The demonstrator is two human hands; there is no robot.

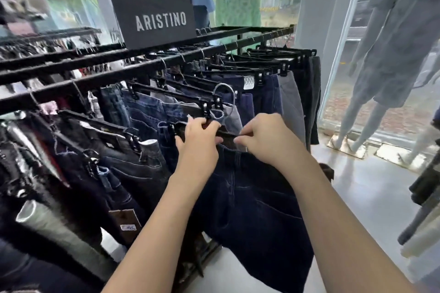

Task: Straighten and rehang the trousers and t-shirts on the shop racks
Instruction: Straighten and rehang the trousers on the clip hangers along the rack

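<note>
A pair of dark navy jeans (252,200) hangs from a black clip hanger (215,106) whose metal hook is off the rail. My left hand (200,143) pinches the waistband at the hanger's left clip. My right hand (264,138) pinches the waistband a little to the right. Behind them, many jeans and trousers (147,112) hang on clip hangers along the black metal rack (95,81).
A black "ARISTINO" sign (157,20) stands on top of the rack. Dressed mannequins stand by the window at the back (238,7) and on the right (390,38). More garments hang at the right edge (426,200). Pale floor lies to the right of the rack.
</note>
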